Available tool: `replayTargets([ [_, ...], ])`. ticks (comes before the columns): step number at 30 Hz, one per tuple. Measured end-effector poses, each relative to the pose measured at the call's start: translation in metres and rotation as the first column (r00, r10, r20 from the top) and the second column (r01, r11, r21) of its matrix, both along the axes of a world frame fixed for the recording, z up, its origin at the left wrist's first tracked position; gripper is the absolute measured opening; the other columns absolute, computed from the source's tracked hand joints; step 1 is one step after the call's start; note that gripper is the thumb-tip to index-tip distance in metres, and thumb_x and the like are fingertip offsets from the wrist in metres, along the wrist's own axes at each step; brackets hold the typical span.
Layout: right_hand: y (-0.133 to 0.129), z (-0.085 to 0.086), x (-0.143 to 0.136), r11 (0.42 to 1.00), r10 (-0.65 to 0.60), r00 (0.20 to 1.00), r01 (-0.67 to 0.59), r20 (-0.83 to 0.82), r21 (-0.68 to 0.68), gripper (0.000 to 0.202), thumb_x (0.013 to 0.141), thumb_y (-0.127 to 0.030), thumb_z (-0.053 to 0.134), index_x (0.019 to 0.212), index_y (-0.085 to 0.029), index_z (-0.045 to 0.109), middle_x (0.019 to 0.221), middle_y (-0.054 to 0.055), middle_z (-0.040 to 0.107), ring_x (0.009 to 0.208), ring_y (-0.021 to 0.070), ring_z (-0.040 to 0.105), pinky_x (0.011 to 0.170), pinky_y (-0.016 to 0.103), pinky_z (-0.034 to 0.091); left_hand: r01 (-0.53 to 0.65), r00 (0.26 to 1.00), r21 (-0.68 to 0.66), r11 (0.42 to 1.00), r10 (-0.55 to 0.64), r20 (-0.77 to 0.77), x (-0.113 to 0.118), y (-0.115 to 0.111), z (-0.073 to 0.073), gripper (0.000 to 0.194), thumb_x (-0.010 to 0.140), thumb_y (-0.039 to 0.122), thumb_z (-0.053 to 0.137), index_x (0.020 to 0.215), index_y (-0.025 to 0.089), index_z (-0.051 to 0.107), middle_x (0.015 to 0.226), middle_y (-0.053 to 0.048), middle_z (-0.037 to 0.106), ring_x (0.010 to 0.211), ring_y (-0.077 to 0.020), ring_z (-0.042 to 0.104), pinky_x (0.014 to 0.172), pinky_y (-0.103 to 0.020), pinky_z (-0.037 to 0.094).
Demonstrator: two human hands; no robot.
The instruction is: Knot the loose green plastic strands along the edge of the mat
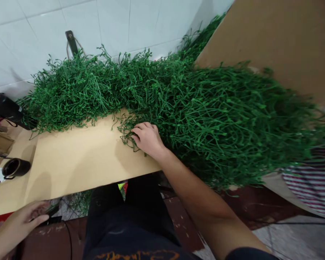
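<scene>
A large heap of artificial green stems with small budded tips spreads over the cardboard sheet. At the heap's near edge, my right hand is palm down, its bent fingers closed over a few loose stems. My left hand is low on the left, just beyond the board's front edge. Its fingers are half curled and stand apart from the thumb, with no thing plainly held between them. A dark object lies just past its fingertips; its kind is unclear.
A black bottle leans at the far left, above a dark mug. A large cardboard panel rises at the back right. Tiled wall runs behind the heap. Striped cloth shows at the right edge.
</scene>
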State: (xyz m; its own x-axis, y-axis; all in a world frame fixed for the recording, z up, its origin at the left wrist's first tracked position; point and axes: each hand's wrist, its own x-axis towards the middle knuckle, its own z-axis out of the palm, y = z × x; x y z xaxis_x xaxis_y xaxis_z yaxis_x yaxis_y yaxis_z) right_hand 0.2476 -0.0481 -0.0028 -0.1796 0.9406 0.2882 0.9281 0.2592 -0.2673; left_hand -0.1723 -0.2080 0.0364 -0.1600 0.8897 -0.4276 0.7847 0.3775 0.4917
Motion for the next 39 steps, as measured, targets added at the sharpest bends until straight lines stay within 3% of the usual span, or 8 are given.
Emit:
replayTargets([
  [5, -0.004, -0.006, 0.001, 0.999, 0.029, 1.000, -0.029, 0.009, 0.024, 0.028, 0.087, -0.022, 0.048, 0.105, -0.017, 0.068, 0.117, 0.011, 0.063, 0.109, 0.0267, 0.048, 0.088, 0.041, 0.034, 0.061, 0.990, 0.049, 0.997, -0.054, -0.133, -0.009, 0.009, 0.015, 0.016, 0.050, 0.070, 0.058, 0.060, 0.061, 0.066, 0.077, 0.017, 0.074, 0.085, -0.0305, 0.072, 0.082, -0.046, 0.054],
  [10, -0.005, -0.011, 0.006, 0.998, 0.060, 0.998, -0.060, -0.008, 0.031, 0.030, 0.089, -0.024, 0.046, 0.109, -0.016, 0.067, 0.121, 0.010, 0.062, 0.113, 0.0261, 0.046, 0.091, 0.041, 0.034, 0.142, 0.971, -0.004, 0.990, -0.140, -0.191, -0.012, 0.019, 0.015, 0.021, 0.055, 0.069, 0.055, 0.058, 0.053, 0.069, 0.072, 0.016, 0.073, 0.080, -0.0301, 0.072, 0.077, -0.045, 0.056],
  [16, -0.004, -0.017, 0.008, 0.995, 0.078, 0.997, -0.076, -0.019, 0.068, 0.031, 0.089, -0.025, 0.044, 0.109, -0.016, 0.067, 0.119, 0.010, 0.063, 0.112, 0.0257, 0.046, 0.090, 0.040, 0.033, 0.048, 0.965, 0.024, 0.999, -0.040, -0.261, -0.025, 0.012, 0.018, 0.020, 0.051, 0.070, 0.054, 0.053, 0.055, 0.067, 0.069, 0.017, 0.073, 0.081, -0.0312, 0.072, 0.076, -0.045, 0.055],
  [21, -0.004, -0.019, 0.007, 0.994, 0.080, 0.997, -0.078, -0.020, 0.077, 0.032, 0.090, -0.025, 0.043, 0.109, -0.016, 0.067, 0.119, 0.010, 0.063, 0.111, 0.0259, 0.046, 0.090, 0.040, 0.034, -0.036, 0.956, 0.130, 0.991, 0.073, -0.286, -0.017, 0.022, 0.041, 0.026, 0.050, 0.070, 0.056, 0.055, 0.048, 0.069, 0.073, 0.014, 0.074, 0.086, -0.0329, 0.071, 0.084, -0.047, 0.051],
  [27, -0.005, -0.022, 0.005, 0.991, 0.081, 0.996, -0.078, -0.026, 0.108, 0.033, 0.089, -0.023, 0.043, 0.110, -0.016, 0.067, 0.119, 0.011, 0.063, 0.111, 0.0264, 0.047, 0.089, 0.041, 0.034, 0.125, 0.989, 0.372, 0.920, -0.084, -0.124, 0.052, 0.108, 0.070, 0.022, 0.066, 0.048, 0.064, 0.074, 0.028, 0.070, 0.077, 0.002, 0.073, 0.077, -0.0222, 0.064, 0.075, -0.031, 0.049],
  [32, -0.003, -0.021, 0.003, 0.992, 0.067, 0.997, -0.062, -0.042, 0.111, 0.033, 0.090, -0.022, 0.041, 0.108, -0.015, 0.068, 0.120, 0.011, 0.063, 0.112, 0.0256, 0.046, 0.091, 0.040, 0.034, -0.158, 0.941, 0.542, 0.825, -0.040, 0.336, 0.131, 0.212, 0.066, 0.013, 0.075, 0.022, 0.056, 0.080, 0.016, 0.067, 0.078, -0.003, 0.067, 0.065, -0.0099, 0.057, 0.061, -0.019, 0.044],
  [35, -0.001, -0.019, 0.002, 0.993, 0.058, 0.997, -0.052, -0.059, 0.111, 0.033, 0.091, -0.022, 0.041, 0.108, -0.016, 0.068, 0.119, 0.010, 0.063, 0.112, 0.0253, 0.047, 0.091, 0.040, 0.034, -0.087, 0.957, 0.619, 0.780, -0.107, 0.268, 0.177, 0.267, 0.054, 0.032, 0.077, 0.036, 0.058, 0.098, 0.013, 0.064, 0.091, -0.009, 0.068, 0.074, -0.0145, 0.061, 0.064, -0.024, 0.046],
  [39, 0.003, -0.020, 0.002, 0.994, 0.048, 0.995, -0.039, -0.092, 0.102, 0.030, 0.089, -0.022, 0.045, 0.106, -0.017, 0.069, 0.118, 0.009, 0.064, 0.110, 0.0251, 0.048, 0.090, 0.040, 0.035, 0.007, 0.994, 0.668, 0.744, -0.080, 0.079, 0.219, 0.321, 0.036, 0.053, 0.074, 0.043, 0.064, 0.114, 0.008, 0.057, 0.106, -0.016, 0.065, 0.101, -0.0261, 0.060, 0.091, -0.037, 0.043],
])
